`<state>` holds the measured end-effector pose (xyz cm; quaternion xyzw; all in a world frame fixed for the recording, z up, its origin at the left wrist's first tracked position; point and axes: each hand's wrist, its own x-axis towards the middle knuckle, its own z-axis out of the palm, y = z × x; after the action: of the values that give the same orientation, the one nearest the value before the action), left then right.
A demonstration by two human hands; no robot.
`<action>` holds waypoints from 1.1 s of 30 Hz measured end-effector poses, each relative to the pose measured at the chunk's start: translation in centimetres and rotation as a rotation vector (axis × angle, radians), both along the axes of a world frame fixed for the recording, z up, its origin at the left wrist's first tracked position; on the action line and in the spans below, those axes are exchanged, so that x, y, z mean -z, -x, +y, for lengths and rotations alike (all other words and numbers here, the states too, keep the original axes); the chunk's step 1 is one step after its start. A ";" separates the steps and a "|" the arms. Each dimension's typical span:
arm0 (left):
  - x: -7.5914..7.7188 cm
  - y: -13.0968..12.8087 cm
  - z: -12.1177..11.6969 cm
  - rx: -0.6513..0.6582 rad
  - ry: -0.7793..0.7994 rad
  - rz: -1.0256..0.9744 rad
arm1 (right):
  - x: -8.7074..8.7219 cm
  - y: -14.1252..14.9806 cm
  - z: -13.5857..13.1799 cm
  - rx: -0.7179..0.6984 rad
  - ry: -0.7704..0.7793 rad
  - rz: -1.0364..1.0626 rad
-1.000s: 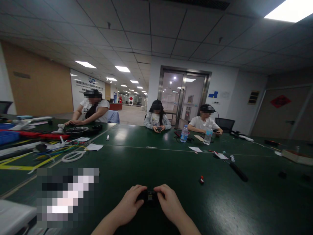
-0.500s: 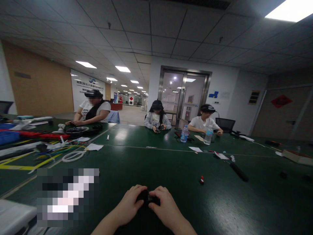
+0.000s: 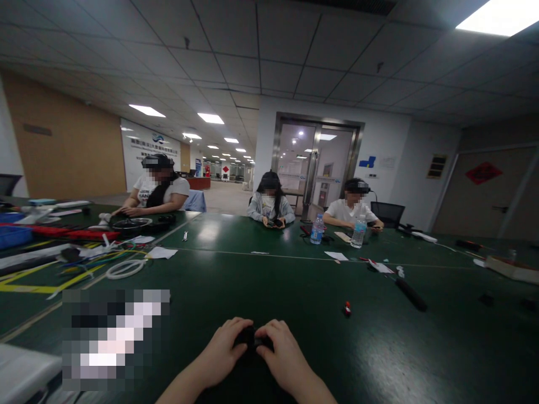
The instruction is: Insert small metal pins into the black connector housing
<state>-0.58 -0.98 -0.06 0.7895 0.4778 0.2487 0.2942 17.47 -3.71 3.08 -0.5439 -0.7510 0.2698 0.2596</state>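
Close to me, over the dark green table (image 3: 210, 289), my left hand (image 3: 225, 348) and my right hand (image 3: 281, 350) are closed on a small black object (image 3: 251, 336) from its two sides. Fingers curl over its top, with both thumbs against the near side. Much of the object is covered by the fingers, and its kind cannot be made out. A small red-and-silver item (image 3: 346, 308) lies on the table to the right of my hands.
Across the table sit three people in headsets. Two water bottles (image 3: 317, 230) stand at the far side. A black-handled tool (image 3: 410, 294) lies right. Coiled white cable (image 3: 125, 269), wires and a blue bin (image 3: 14, 237) crowd the left. A pixelated patch covers the near left.
My hands stay in nearly the same place on the black object. The person opposite in the middle has shifted their hands slightly.
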 end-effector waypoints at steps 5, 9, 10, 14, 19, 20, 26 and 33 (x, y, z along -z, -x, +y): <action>-0.1 -0.1 -0.1 -0.004 -0.019 0.018 | 0.7 0.0 0.4 -0.001 -0.058 0.002; 0.2 -0.1 0.1 -0.006 -0.032 0.014 | 0.6 0.0 0.5 0.000 -0.059 0.025; 0.3 -0.1 0.2 -0.005 -0.035 0.013 | 0.5 0.0 0.5 0.003 -0.049 0.034; 0.2 -0.1 0.1 0.003 -0.042 0.009 | -0.1 -0.2 0.3 0.044 -0.037 0.070; -0.3 -0.1 -0.1 -0.001 -0.014 0.037 | -0.2 -0.3 0.4 0.100 -0.056 0.126; -0.4 -0.1 -0.1 0.000 -0.008 0.039 | -0.2 -0.3 0.5 0.112 -0.056 0.139; -0.7 -0.1 -0.3 0.004 0.010 0.026 | -0.1 -0.6 0.8 0.165 -0.012 0.289; -0.2 0.0 0.0 0.003 0.009 0.019 | 0.3 -0.9 1.6 0.179 0.002 0.558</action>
<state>-0.59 -1.01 0.18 0.7911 0.4805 0.2387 0.2938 18.38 -2.15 2.77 -0.5128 -0.5994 0.3858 0.4785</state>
